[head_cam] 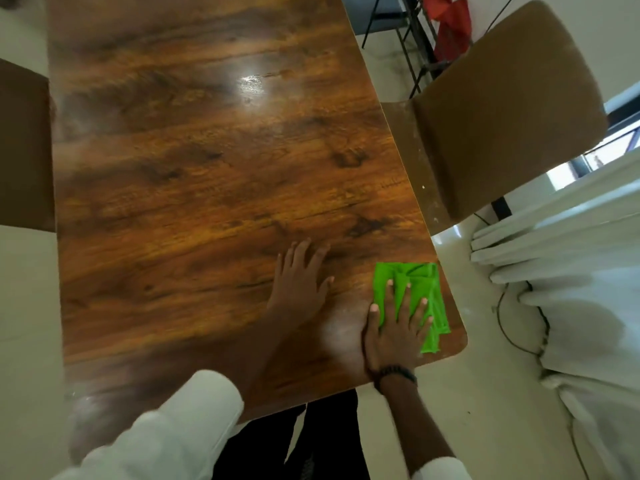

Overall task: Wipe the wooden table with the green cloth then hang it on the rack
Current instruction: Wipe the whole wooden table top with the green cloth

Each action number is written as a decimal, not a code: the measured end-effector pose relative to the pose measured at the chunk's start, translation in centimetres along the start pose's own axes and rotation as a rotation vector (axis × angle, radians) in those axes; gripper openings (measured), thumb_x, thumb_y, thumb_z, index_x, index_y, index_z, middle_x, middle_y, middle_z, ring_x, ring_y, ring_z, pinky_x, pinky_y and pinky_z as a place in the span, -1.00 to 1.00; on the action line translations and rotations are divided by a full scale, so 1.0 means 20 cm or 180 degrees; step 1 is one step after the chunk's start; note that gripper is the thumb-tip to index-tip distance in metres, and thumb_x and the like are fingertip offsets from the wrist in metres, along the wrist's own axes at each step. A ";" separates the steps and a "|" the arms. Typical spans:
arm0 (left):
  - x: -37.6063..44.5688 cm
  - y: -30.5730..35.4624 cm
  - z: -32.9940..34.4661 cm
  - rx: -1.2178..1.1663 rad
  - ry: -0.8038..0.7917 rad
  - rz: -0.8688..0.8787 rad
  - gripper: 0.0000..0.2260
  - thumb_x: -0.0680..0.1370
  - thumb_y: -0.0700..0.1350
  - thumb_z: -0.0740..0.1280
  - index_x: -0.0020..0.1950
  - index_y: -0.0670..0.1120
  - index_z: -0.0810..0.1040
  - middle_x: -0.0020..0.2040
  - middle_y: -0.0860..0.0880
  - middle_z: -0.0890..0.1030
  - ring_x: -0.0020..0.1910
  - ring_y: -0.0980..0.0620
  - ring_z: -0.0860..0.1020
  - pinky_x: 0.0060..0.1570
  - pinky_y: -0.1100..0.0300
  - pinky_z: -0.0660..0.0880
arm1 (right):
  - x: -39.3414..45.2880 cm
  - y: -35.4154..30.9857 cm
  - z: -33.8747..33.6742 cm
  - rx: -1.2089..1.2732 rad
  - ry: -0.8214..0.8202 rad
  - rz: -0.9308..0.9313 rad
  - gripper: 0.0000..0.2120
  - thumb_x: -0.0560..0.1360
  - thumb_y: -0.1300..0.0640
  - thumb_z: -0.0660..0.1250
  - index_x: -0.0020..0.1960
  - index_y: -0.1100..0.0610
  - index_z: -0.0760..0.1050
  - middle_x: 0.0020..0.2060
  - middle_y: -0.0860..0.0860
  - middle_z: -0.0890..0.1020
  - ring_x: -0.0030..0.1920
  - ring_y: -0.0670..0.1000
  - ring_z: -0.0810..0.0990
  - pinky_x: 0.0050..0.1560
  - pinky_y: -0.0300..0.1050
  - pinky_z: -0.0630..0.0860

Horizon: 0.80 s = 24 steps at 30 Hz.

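Note:
The wooden table (194,174) fills most of the view, dark brown with a shiny patch near its middle. A bright green cloth (424,285) lies flat at the table's near right corner. My right hand (394,330) presses down on the cloth's left part, fingers spread, a dark bracelet on the wrist. My left hand (299,282) rests flat on the bare wood just left of the cloth, fingers apart, holding nothing. A dark metal rack (420,39) with red cloths on it stands at the far right, beyond the table.
A brown chair (502,105) stands close to the table's right edge. Another brown chair (24,150) is at the left edge. White curtains (571,271) and a black cable (519,327) lie on the pale floor at the right.

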State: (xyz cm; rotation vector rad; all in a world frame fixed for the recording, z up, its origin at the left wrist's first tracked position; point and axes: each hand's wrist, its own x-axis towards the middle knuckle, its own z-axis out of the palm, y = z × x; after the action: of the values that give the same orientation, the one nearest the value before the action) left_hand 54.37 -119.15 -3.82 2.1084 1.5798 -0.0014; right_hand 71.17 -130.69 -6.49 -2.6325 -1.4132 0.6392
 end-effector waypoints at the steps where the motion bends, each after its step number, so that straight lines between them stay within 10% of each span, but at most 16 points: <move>1: -0.05 -0.04 0.00 -0.0061 0.0052 -0.0107 -0.47 0.59 0.15 0.16 0.54 0.14 0.10 0.55 -0.09 0.11 0.53 -0.16 0.06 0.49 -0.16 0.04 | -0.07 -0.08 0.05 0.0005 -0.0058 -0.0217 -0.44 0.60 -0.20 -0.06 0.58 -0.15 -0.02 0.58 -0.01 0.03 0.56 0.21 -0.10 0.49 0.32 -0.09; 15: -0.97 -0.82 -0.06 -0.0165 0.0283 -0.1366 -0.58 0.60 0.01 0.19 0.46 0.01 0.29 0.46 -0.20 0.26 0.39 -0.27 0.29 0.32 -0.23 0.31 | -0.82 -0.63 0.41 -0.0364 -0.1112 -0.2890 -0.50 0.65 -0.08 0.05 0.57 -0.13 0.06 0.59 -0.07 -0.01 0.56 0.21 -0.13 0.48 0.26 -0.13; 24: -1.13 -0.65 0.01 -0.0435 0.0612 -0.1466 -0.57 0.60 0.02 0.20 0.46 0.00 0.33 0.46 -0.18 0.28 0.41 -0.18 0.29 0.35 -0.14 0.32 | -0.55 -0.32 0.20 -0.0770 -0.1177 -0.2990 -0.48 0.64 -0.09 0.07 0.55 -0.28 -0.02 0.56 -0.20 0.01 0.57 0.05 -0.14 0.52 0.13 -0.21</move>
State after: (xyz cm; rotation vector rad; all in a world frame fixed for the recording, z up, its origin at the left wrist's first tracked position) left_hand 35.29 -136.80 -2.42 1.6422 2.0844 0.1513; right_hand 59.28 -136.41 -4.89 -1.6489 -2.6594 0.8464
